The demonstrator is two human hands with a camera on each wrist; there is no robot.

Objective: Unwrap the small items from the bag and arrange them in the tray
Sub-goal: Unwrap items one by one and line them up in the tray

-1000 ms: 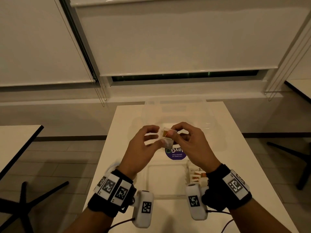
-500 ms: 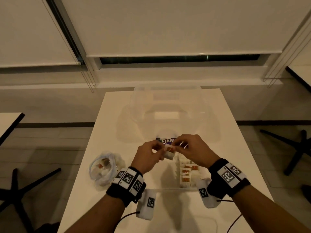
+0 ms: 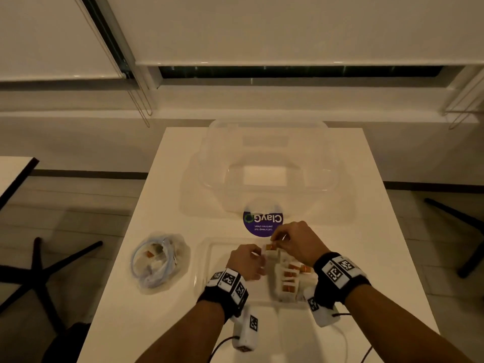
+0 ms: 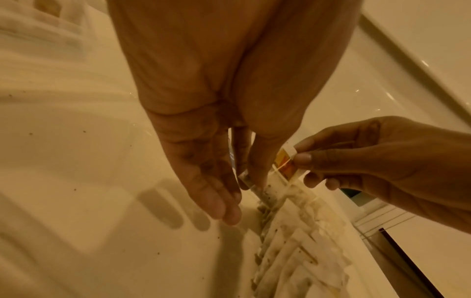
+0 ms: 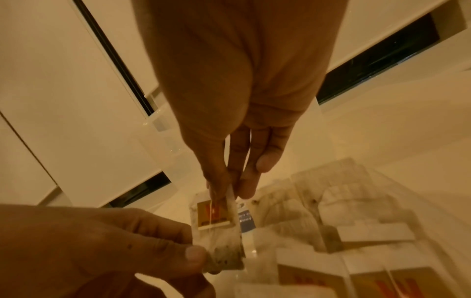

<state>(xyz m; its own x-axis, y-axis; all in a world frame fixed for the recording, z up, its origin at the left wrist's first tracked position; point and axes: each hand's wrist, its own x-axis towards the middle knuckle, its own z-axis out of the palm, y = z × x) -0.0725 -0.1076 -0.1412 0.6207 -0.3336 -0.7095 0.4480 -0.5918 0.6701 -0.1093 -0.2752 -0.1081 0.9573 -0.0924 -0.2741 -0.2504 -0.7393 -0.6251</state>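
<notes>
Currently, item: a tea bag is held over the tray, at the far end of the row of tea bags.
Right hand: the top edge is pinched between thumb and fingertips.
Left hand: the lower corner is pinched.
Source: the plastic bag lies left of the tray, on the table.
Risk: the thin paper may be torn, or the row toppled, if the tea bag is pressed in carelessly.
Change: the hands were held higher before; they are now lowered to the tray.
</notes>
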